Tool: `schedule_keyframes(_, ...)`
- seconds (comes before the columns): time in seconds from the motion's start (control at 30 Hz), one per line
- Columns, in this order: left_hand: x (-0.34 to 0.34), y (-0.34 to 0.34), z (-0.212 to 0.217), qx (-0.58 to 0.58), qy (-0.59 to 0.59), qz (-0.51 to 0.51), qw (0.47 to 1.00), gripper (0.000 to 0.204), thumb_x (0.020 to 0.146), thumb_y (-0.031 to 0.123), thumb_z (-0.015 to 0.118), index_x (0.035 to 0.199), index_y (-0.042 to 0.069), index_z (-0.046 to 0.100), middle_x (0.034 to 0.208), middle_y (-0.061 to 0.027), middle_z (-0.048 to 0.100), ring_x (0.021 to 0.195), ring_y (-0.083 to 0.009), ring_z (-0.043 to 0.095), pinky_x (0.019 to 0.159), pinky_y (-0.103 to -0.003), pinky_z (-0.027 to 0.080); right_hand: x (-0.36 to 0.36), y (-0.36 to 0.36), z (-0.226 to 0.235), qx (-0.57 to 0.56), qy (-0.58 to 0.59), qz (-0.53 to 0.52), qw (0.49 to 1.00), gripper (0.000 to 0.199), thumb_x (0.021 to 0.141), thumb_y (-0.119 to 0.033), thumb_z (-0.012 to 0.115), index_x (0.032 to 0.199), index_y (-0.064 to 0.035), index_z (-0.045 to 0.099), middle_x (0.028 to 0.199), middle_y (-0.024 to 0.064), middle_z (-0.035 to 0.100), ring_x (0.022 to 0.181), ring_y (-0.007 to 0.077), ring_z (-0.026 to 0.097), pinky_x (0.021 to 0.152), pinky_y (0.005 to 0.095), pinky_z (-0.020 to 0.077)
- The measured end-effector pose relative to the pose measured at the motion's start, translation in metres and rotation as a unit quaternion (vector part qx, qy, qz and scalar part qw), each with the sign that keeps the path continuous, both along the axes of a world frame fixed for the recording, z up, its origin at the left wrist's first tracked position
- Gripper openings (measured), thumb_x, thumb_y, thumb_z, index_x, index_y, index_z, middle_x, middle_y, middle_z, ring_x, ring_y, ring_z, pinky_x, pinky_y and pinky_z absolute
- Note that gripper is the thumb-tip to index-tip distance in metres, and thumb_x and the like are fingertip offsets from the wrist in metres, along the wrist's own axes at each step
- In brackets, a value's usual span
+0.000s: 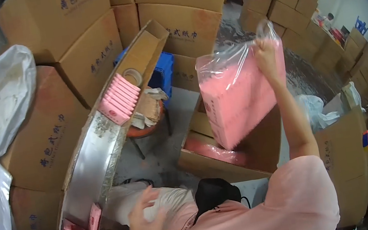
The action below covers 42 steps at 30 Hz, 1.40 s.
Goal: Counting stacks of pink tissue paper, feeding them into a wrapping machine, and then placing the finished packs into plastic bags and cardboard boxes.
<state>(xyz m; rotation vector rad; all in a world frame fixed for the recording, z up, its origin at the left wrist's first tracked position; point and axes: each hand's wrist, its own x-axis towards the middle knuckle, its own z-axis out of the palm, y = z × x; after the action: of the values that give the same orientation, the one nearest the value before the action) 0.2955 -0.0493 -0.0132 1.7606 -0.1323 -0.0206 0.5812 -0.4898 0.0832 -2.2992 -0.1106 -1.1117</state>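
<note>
Head view: right hand (265, 55) grips filled bag of pink packs (243, 93) above open carton (230, 156); left hand (143, 217) empty, fingers spread; more packs (119, 99) wait on chute (98, 153).

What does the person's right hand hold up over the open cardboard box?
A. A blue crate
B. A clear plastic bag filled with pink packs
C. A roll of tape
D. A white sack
B: the right hand grips the top of a clear plastic bag packed with pink packs, raised above the open cardboard box, while the left hand is low and empty.
</note>
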Motion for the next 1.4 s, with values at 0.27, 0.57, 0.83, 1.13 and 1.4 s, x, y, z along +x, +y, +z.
schedule_keyframes(0.27, -0.039, 0.078, -0.095, -0.076, 0.157, 0.228, 0.958, 0.026, 0.094, 0.003, 0.063, 0.120, -0.002, 0.058, 0.104, -0.0074, 0.067, 0.095, -0.0121, 0.063, 0.087, -0.025, 0.050, -0.057, -0.057, -0.400, -0.074, 0.316, -0.132, 0.937, 0.015, 0.077, -0.009, 0.054, 0.081, 0.0019, 0.064, 0.076, 0.0283, 0.061, 0.077, 0.0470, 0.060, 0.071, 0.0557, 0.0467)
schedule_keyframes(0.57, -0.007, 0.064, -0.099, 0.072, 0.281, 0.161, 0.943, 0.023, 0.094, 0.006, 0.064, 0.115, -0.003, 0.061, 0.100, -0.0053, 0.067, 0.088, -0.0103, 0.062, 0.078, -0.024, 0.049, -0.059, -0.082, -0.471, -0.141, 0.549, -0.060, 0.822, 0.030, 0.082, -0.028, 0.067, 0.072, 0.0002, 0.068, 0.082, 0.0245, 0.069, 0.083, 0.0414, 0.068, 0.073, 0.0486, 0.0539)
schedule_keyframes(0.83, 0.024, 0.053, -0.109, 0.156, 0.179, 0.093, 0.967, 0.023, 0.092, 0.004, 0.063, 0.115, -0.003, 0.064, 0.098, -0.0081, 0.069, 0.086, -0.0126, 0.065, 0.078, -0.027, 0.052, -0.138, 0.141, -0.177, -0.241, 0.646, 0.308, 0.656, 0.050, 0.088, -0.047, 0.060, 0.093, 0.0027, 0.064, 0.083, 0.0254, 0.067, 0.083, 0.0390, 0.068, 0.073, 0.0503, 0.0532)
schedule_keyframes(1.13, -0.007, 0.058, -0.119, 0.150, 0.116, 0.132, 0.973, 0.023, 0.090, 0.004, 0.065, 0.112, -0.002, 0.066, 0.095, -0.0097, 0.071, 0.082, -0.0146, 0.067, 0.075, -0.028, 0.054, -0.163, 0.099, -0.204, -0.291, 0.566, 0.355, 0.685, 0.011, 0.065, -0.005, 0.060, 0.070, 0.0037, 0.064, 0.072, 0.0267, 0.063, 0.068, 0.0421, 0.066, 0.066, 0.0482, 0.0539)
schedule_keyframes(1.4, -0.033, 0.052, -0.113, 0.179, -0.026, 0.283, 0.942, 0.020, 0.086, -0.004, 0.066, 0.106, -0.002, 0.066, 0.095, -0.0152, 0.068, 0.084, -0.0241, 0.068, 0.075, -0.031, 0.055, -0.113, 0.150, -0.157, -0.523, 0.457, 0.383, 0.609, 0.027, 0.080, -0.030, 0.066, 0.069, -0.0052, 0.069, 0.069, 0.0198, 0.066, 0.066, 0.0395, 0.066, 0.063, 0.0484, 0.0536)
